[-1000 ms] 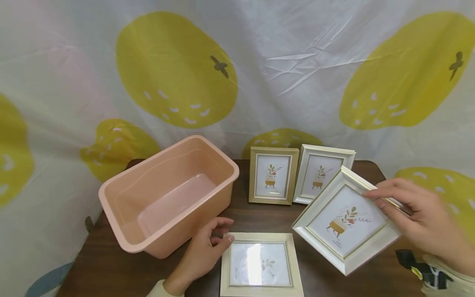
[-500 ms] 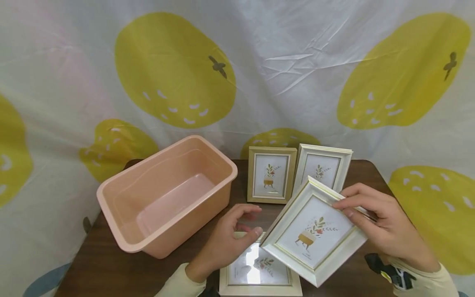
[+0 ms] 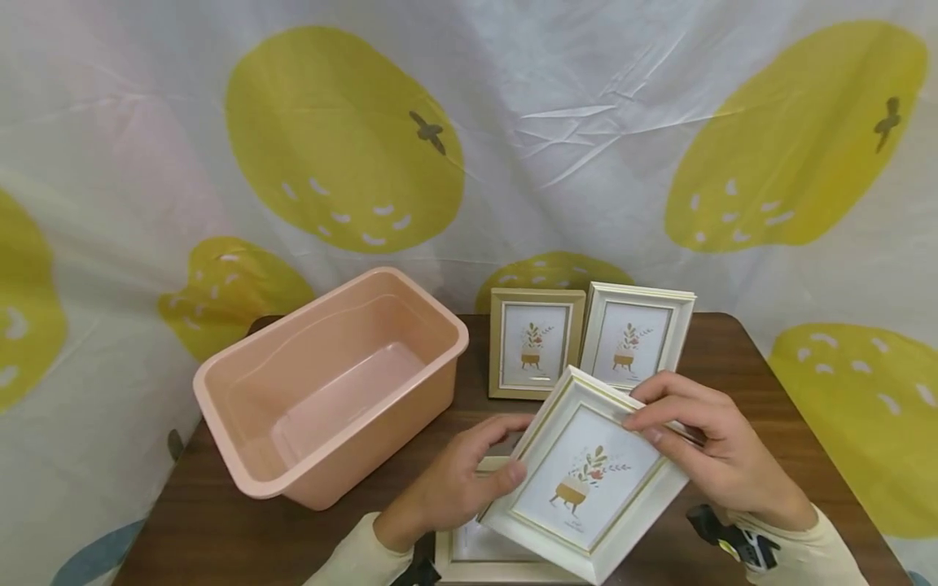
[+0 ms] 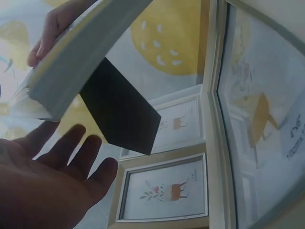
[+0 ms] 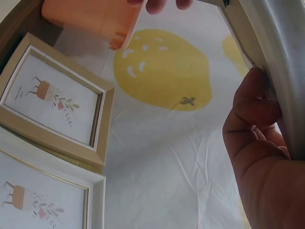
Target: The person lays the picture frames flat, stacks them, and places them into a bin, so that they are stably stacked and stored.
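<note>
My right hand pinches a white picture frame by its upper right edge. The frame is tilted, and its potted-plant print faces up toward the head camera. In the left wrist view, a black easel leg sticks out from its back. My left hand is at the frame's left side, thumb overlapping the edge in the head view. Its fingers are spread and loosely extended behind the frame in the left wrist view. Below lies a cream picture frame, partly hidden by the raised one.
A tan picture frame and a white one stand upright side by side toward the back of the brown table. At left sits a pink plastic bin with nothing in it. A lemon-print curtain hangs behind.
The right hand has brought the held white frame leftward and slightly down, over the flat cream one. The left hand has moved right to meet its left edge.
</note>
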Demonstrator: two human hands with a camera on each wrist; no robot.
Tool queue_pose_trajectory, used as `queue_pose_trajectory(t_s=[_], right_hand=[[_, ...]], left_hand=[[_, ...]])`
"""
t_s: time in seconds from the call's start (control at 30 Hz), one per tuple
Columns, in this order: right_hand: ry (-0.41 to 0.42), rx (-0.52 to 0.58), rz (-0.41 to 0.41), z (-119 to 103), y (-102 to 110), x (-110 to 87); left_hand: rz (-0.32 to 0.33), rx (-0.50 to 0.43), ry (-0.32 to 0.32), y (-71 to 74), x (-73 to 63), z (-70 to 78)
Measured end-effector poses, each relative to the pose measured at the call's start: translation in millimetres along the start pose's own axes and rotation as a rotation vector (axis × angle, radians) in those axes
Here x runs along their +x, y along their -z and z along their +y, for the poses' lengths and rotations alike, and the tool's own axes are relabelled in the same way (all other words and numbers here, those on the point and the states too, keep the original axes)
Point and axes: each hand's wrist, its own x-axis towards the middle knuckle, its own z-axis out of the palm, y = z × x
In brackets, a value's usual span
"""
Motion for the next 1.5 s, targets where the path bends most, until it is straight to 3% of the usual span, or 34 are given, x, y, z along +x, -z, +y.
queue_pose_trajectory(t_s=[0.17, 0.33, 0.7, 0.83, 1.0, 1.2, 1.37, 1.5], right_hand=[[0.000, -0.009, 0.019, 1, 0, -0.6], [0.000, -0.006, 0.038, 3, 1, -2.5], [-0.082, -0.013, 0.129, 12, 7, -10.0], [-0.136, -0.019, 0.165, 16, 7, -13.5], [-0.187, -0.028, 0.221, 22, 2, -21.7], [-0.239, -0.076, 0.272, 25, -10, -30.9], [-0.382, -0.119, 0.304, 24, -22, -36.8], [-0.546, -0.122, 0.282, 22, -28, -41.0]], left_hand=[[-0.044, 0.016, -0.066, -1.2, -4.4, -2.3], [-0.054, -0.007, -0.066, -2.3, -7.3, -1.4], [0.040, -0.027, -0.082, -3.7, -14.3, 0.4], [0.086, -0.071, -0.028, -3.6, -20.3, 0.8], [0.123, -0.211, 0.056, -4.7, -30.4, -2.1], [0.132, -0.316, 0.092, -6.4, -44.5, -10.8], [0.195, -0.369, 0.152, -7.4, -51.7, -14.1], [0.284, -0.400, 0.134, -8.3, -51.9, -13.8]])
